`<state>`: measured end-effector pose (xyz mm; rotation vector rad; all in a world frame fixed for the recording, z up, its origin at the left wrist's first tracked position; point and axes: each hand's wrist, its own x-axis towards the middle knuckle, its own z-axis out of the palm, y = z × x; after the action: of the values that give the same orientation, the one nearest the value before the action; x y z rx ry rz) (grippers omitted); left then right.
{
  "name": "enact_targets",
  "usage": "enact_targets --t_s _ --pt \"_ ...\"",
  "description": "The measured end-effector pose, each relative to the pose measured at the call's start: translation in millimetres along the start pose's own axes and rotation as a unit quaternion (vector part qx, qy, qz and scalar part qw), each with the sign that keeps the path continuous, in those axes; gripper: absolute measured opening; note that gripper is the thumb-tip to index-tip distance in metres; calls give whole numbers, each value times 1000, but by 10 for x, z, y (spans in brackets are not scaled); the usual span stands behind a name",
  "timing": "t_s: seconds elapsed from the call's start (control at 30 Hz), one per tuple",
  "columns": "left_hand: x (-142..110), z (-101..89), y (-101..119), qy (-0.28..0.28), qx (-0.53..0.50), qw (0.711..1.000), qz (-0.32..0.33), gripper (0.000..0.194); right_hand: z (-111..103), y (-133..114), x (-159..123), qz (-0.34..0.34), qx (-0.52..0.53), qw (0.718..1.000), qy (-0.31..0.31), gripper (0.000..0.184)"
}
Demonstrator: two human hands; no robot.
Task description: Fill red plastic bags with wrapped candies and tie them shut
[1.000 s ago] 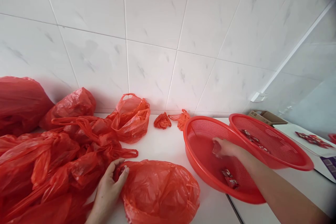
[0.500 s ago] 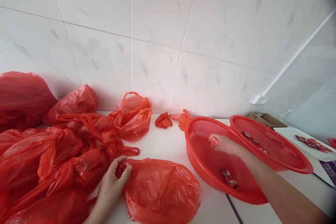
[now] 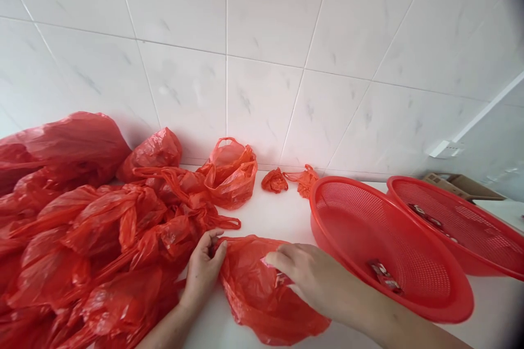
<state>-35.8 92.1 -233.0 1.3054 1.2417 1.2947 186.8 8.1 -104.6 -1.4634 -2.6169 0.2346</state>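
A red plastic bag (image 3: 254, 305) lies spread with its mouth open on the white table. At its left edge, my left hand (image 3: 204, 262) pinches the bag's rim between thumb and fingers. Over the bag's opening is my right hand (image 3: 298, 272), closed on a small red-and-white wrapped packet (image 3: 280, 279), mostly hidden by the fingers. To the right, a red perforated basket (image 3: 344, 229) holds a few similar dark red packets (image 3: 385, 276) at its bottom.
Many red plastic bags (image 3: 98, 229) are heaped on the left. Another open bag (image 3: 231, 180) and two small crumpled bags (image 3: 274, 180) lie by the tiled wall. A second red basket (image 3: 462, 218) with packets and a cardboard box (image 3: 462, 185) stand at the right.
My right hand has moved left from inside the near basket to over the open bag, carrying the packet. My left hand stays on the bag's rim. The view has shifted right to left slightly.
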Motion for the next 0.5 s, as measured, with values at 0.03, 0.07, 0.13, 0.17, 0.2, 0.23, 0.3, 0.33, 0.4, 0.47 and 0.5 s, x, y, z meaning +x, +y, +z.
enact_targets --t_s 0.03,0.07,0.13,0.17,0.2,0.23,0.3,0.33,0.4,0.47,0.5 --pt "-4 -2 3 -1 -2 1000 2 33 48 3 31 -3 -15 1000 -9 43" --pt "-6 -3 4 -3 -3 1000 3 33 54 20 52 -1 -20 1000 -15 49" --pt "-5 -5 -1 -5 -1 1000 4 32 -52 88 50 23 0 1000 -9 57" --pt "-1 -5 -8 -6 0 1000 4 32 -149 142 26 52 14 999 6 55" --pt "4 -4 -18 -7 3 1000 5 32 -262 209 -14 95 22 995 28 49" --pt "10 -3 -29 -7 6 1000 6 32 -380 292 -69 146 24 988 53 43" --pt "25 -2 -55 -10 9 1000 10 33 -581 500 -216 255 23 963 89 35" --pt "31 -2 -66 -13 9 1000 11 34 -649 621 -307 300 30 949 91 33" --pt "40 -5 -81 -16 8 1000 10 36 -692 879 -515 370 60 925 61 34" --pt "43 -12 -80 -13 13 1000 7 37 -617 1127 -744 423 93 901 7 33" --pt "41 -16 -73 -8 16 1000 6 38 -546 1234 -857 447 105 888 -15 29"
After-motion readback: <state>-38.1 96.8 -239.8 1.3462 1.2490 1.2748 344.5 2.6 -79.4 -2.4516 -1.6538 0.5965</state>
